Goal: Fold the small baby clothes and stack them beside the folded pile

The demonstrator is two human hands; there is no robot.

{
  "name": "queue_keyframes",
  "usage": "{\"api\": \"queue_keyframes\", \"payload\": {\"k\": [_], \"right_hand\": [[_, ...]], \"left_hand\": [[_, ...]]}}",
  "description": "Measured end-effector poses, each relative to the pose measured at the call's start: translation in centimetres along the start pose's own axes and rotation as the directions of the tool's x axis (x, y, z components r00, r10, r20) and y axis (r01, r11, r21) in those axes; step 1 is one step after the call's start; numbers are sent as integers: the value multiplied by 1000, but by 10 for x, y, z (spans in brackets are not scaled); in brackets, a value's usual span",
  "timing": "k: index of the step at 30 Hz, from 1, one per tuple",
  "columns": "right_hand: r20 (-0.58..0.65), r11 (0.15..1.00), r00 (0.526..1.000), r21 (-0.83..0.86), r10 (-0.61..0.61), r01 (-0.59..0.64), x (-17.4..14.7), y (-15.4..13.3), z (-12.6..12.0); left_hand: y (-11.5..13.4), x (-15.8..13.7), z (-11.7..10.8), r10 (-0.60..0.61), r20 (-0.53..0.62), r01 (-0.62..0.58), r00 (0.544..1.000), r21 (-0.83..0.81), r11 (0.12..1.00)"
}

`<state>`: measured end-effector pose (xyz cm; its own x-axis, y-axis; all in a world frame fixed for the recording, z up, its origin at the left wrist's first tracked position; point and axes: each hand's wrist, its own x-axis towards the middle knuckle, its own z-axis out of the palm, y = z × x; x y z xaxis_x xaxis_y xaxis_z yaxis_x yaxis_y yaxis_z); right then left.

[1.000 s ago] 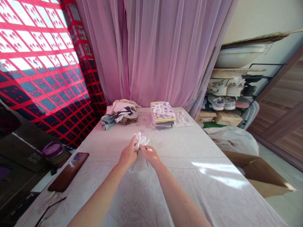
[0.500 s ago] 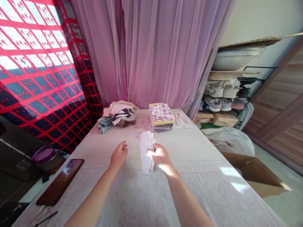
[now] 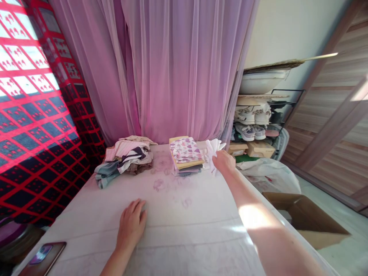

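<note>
- My right hand (image 3: 224, 161) is closed on the near right edge of a white cloth (image 3: 213, 151); my fingertips are hard to make out against it.
- The white cloth is near the far right corner of the desk (image 3: 178, 241), just right of the folded stack (image 3: 186, 168); I can't tell whether all of it rests on the surface.
- It mostly hides a pale printed piece (image 3: 204, 154) beside the stack.
- My left hand (image 3: 132, 222) is empty, palm down, fingers loosely bent, thumb a little apart, toward the desk's left edge; I can't tell whether the palm touches.
- The heart-print cloth (image 3: 186, 150) on top covers most of the stack's lower layers.
- In the loose clothes pile (image 3: 130, 155), near the far left corner, garments overlap too much for me to separate.
- The phone (image 3: 43, 258) at the near left corner is cut off by the frame.
- A second ago both my hands had the white cloth bunched mid-desk; half a second ago my right hand alone held it there. Now it's at the far right, while the pile and stack look unchanged.
</note>
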<state>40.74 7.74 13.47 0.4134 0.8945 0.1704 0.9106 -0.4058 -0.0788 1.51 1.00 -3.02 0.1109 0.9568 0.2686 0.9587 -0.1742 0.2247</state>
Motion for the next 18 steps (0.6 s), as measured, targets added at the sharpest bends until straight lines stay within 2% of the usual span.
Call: {"api": "queue_keyframes", "payload": {"k": [2, 8, 13, 18], "right_hand": [[55, 1000, 998, -28, -5, 7, 25, 2, 9], [84, 999, 995, -11, -51, 52, 74, -4, 33], [98, 997, 993, 3, -72, 72, 98, -13, 51], [96, 995, 990, 14, -100, 100, 107, -17, 65]], "left_hand": [[-4, -1, 4, 22, -20, -22, 1000, 9, 1000], [-13, -3, 15, 53, -83, -49, 995, 48, 998], [-21, -6, 23, 66, -108, -60, 992, 65, 996], [-26, -6, 27, 70, -123, -65, 990, 49, 997]]}}
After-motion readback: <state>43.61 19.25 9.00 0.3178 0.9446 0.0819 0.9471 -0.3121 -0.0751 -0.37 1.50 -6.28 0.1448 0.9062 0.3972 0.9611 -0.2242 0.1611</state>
